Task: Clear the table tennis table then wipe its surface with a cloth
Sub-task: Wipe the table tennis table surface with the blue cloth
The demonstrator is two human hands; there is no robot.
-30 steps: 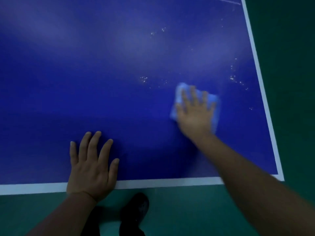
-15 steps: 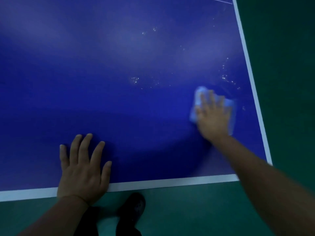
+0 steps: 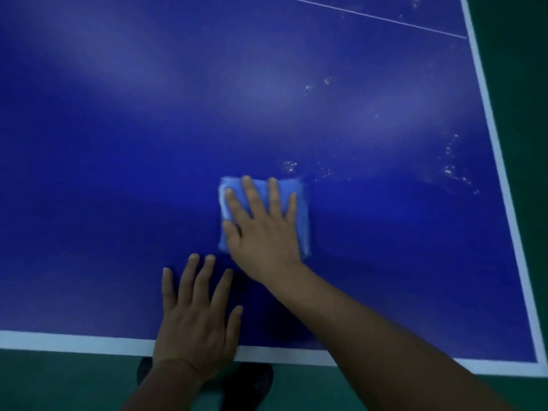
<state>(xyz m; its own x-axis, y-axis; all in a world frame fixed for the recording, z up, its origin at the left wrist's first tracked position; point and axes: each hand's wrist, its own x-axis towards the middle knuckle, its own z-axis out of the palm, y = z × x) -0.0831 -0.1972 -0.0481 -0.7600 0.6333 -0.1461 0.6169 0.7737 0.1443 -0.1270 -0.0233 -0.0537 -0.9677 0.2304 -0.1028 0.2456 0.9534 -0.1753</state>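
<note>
The right hand (image 3: pixel 262 229) covers the middle of the blue cloth (image 3: pixel 299 209), so only its edges show. The table (image 3: pixel 118 143) runs off the frame's top and left. Both forearms are cut at the bottom edge. Low centre, the dark shoes (image 3: pixel 255 384) sit half-hidden behind the left hand (image 3: pixel 195 324) and its wrist. The pale specks (image 3: pixel 450 170) at right: too small to identify.

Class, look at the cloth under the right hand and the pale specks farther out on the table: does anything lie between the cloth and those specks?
Nothing visible does. The right hand presses the folded cloth flat, and only bare blue table separates it from the nearest specks just beyond its far right corner. The left hand rests nearer the person, out of that path.
</note>
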